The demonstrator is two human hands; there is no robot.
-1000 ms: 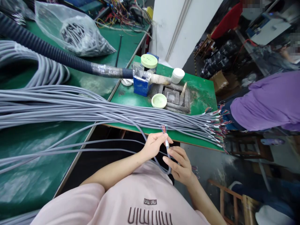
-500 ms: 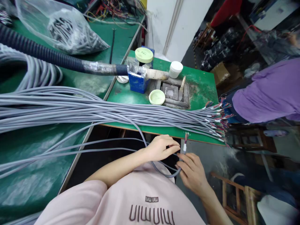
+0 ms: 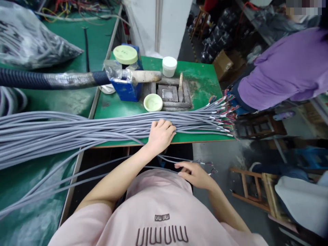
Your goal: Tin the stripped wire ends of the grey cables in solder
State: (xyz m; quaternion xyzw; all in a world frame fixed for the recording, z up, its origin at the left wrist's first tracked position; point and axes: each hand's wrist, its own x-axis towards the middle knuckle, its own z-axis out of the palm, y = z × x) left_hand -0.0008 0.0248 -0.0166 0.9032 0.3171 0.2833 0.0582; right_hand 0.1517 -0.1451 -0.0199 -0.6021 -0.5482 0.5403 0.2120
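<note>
many smooth gry cables (image 3: 115,125), l hand (image 3: 161,136) atop, rnd pale-green dish (image 3: 153,103) nearby

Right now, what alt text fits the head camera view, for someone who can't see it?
A person's left hand lies on a bundle of grey cables across green worktables, coloured wires fanning from its right end. The right hand is lower, near loose cable ends.
</note>
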